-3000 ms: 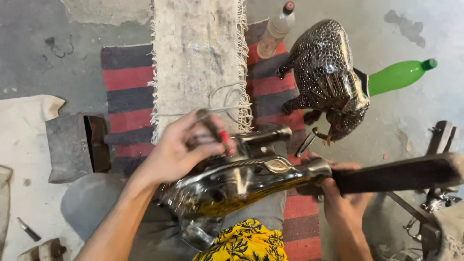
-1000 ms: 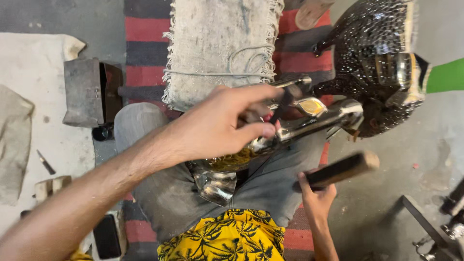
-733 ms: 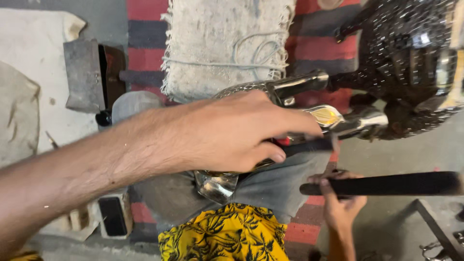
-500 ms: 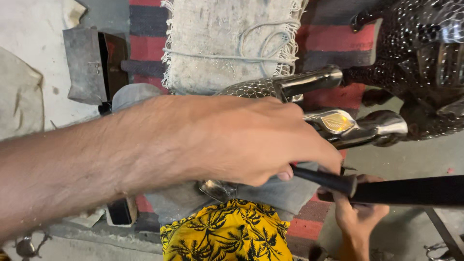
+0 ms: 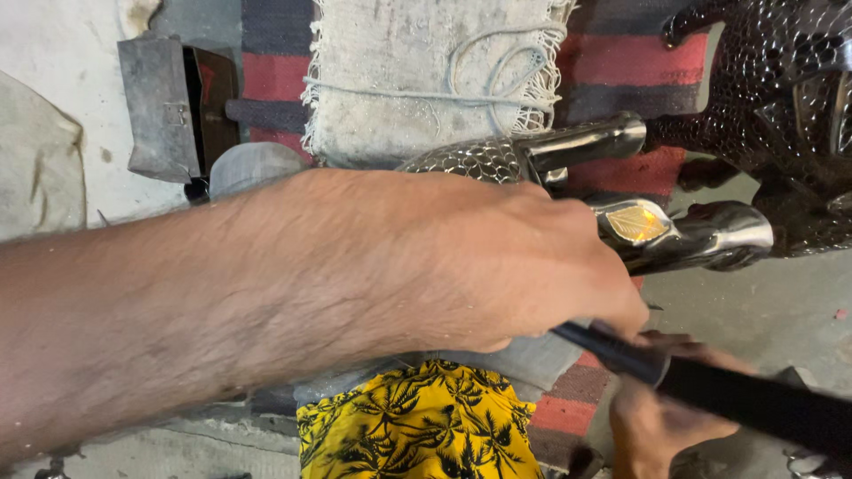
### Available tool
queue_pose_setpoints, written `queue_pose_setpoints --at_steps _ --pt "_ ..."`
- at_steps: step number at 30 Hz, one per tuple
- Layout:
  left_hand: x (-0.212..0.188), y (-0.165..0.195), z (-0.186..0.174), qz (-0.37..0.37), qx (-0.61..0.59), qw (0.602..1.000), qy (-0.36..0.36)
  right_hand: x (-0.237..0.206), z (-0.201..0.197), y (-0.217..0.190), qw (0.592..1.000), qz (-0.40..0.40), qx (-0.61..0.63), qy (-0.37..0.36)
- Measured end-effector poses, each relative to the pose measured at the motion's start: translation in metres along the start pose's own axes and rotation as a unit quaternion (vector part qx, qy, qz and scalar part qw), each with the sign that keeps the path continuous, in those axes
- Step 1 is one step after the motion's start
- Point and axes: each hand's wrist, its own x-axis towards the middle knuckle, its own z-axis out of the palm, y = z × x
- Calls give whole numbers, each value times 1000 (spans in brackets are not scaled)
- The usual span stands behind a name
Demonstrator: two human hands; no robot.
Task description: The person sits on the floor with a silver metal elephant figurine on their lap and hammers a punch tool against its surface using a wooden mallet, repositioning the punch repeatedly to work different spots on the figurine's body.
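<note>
Our left forearm runs in from the left edge across the whole middle of the view, low and nearly level, and ends in our left hand (image 5: 524, 262), knuckles up, fingers curled down and closed over the shiny metal figure (image 5: 621, 191) that lies on our lap. What the fingertips pinch beneath the palm we cannot tell.

The figure's long axis runs left to right. Its scaled, dimpled body shows just beyond our knuckles, a smooth polished limb points right and slightly far, and a second rounded limb with a yellow patch points right, toward the big dark dimpled sculpture (image 5: 781, 98) at the far right.

Our right hand (image 5: 661, 412) sits at the near right, fingers wrapped shut around a black rod (image 5: 710, 390). The rod slants from under our left hand down toward the near right corner.

Beyond the figure lie a pale fringed cloth (image 5: 399, 80) and a red striped rug (image 5: 639, 58). A yellow patterned garment (image 5: 417, 435) shows nearest us.
</note>
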Motion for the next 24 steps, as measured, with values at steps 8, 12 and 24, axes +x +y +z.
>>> queue_pose_setpoints --at_steps 8,12,24 --pt "-16 10 -7 38 -1 996 84 29 -19 -16 990 93 -37 -101" --pt "-22 11 3 -43 -33 994 99 51 -28 -35 970 15 -193 -148" --pt "-33 20 21 -117 -134 960 216 130 -54 -31 905 128 -270 -303"
